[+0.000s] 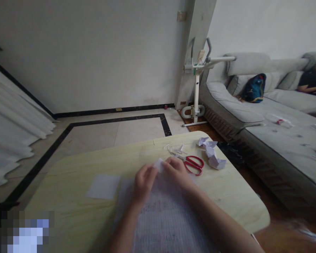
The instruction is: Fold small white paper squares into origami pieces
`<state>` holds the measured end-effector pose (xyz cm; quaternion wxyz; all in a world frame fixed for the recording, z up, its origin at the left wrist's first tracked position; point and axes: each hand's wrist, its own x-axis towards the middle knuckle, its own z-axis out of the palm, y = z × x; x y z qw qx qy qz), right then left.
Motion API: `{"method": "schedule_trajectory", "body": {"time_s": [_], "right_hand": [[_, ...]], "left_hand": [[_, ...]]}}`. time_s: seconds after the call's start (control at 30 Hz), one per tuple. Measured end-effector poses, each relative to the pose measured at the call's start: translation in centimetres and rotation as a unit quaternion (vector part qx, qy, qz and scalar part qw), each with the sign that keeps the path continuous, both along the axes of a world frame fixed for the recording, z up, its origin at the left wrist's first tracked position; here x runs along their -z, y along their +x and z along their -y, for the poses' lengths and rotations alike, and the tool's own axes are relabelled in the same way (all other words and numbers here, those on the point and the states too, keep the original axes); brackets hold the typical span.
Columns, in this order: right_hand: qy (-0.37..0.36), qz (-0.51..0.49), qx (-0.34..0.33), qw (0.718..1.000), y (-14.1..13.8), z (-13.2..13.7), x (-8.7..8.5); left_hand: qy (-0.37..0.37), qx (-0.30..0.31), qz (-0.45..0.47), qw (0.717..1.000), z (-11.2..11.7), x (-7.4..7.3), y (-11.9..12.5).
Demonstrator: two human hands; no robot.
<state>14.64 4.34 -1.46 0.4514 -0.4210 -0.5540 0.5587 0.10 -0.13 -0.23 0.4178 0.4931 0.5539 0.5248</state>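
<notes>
So, where's the small paper (159,165)?

Pinched between left grip (143,181) and right grip (177,170), written sheet (160,218) below. Looks like folding; next move calls for aligned edges, firm press. Scissors (186,161) just right of right grip.

A: Fingertips together, and here's the grip: left hand (143,180) and right hand (176,170) both pinching a small white paper (159,165) above the table (73,211)!

B: What's crowding it on the right?

A: Red-handled scissors (191,163), just beside the right hand, then folded paper pieces (212,153) further right. Thin scraps (179,149) lie just beyond!

B: And left?

A: A pale square sheet (104,186), flat! Nearer the wearer, a large marked sheet (163,225) spreads beneath the forearms, its writing too blurred to read.
</notes>
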Motion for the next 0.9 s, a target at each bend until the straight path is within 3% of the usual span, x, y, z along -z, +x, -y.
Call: {"method": "schedule_trajectory", "body": {"time_s": [0.3,0.43,0.6,0.77,0.9], "right_hand": [[-0.015,-0.009,0.001,1.000,-0.1,-0.2,0.2],[-0.025,-0.004,0.007,1.000,-0.1,-0.2,0.3],[0.020,0.051,0.009,0.998,-0.1,-0.2,0.3],[0.078,0.012,-0.007,0.997,0.1,-0.5,1.2],[0.090,0.019,-0.047,0.995,0.5,-0.7,1.3]], "left_hand": [[0.037,-0.024,0.001,0.999,-0.3,1.7,0.0],[0.028,-0.006,-0.022,0.999,-0.3,1.7,-0.3],[0.020,0.009,-0.022,1.000,-0.4,1.4,-0.4],[0.005,-0.031,0.002,0.999,-0.8,1.8,-0.5],[0.007,-0.017,0.017,1.000,-0.8,1.8,-0.7]]}}
